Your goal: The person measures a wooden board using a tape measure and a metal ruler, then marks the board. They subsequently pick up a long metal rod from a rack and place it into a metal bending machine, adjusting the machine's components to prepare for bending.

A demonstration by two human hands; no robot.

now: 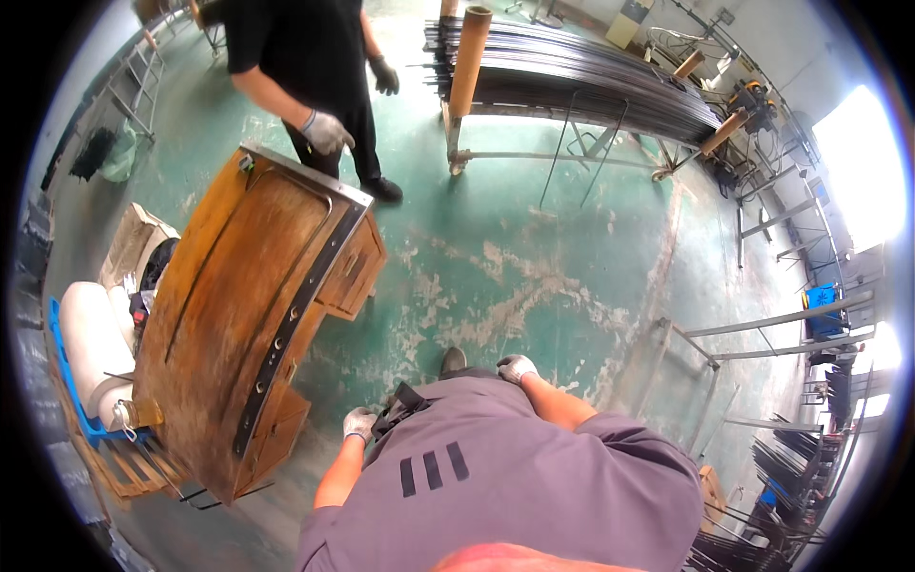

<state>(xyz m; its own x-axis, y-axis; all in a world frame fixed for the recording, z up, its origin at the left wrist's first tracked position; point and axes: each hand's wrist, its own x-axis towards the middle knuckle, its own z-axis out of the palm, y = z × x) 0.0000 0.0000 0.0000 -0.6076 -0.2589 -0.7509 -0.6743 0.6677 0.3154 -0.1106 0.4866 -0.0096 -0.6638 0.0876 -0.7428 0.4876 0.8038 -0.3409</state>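
My left hand (359, 422), in a white work glove, hangs by my left side, close to a black strap-like piece (408, 398) at my waist. Its fingers are too small and foreshortened to read. Beside my right thigh is my right hand (517, 368), gloved the same way, its fingertips mostly turned from view. No object shows in either hand. To my left stands a worn wooden workbench (243, 248). A dark metal strip with holes (291, 329) runs along its near side, and a thin bent rod (319, 191) lies on its top.
Across the bench's far end stands a person in black (295, 57) wearing gloves. A rack of long dark metal bars (581, 81) is ahead. Metal frames (782, 329) stand at the right. A blue tray with white rolls (71, 372) sits left of the bench, on the worn green floor (515, 257).
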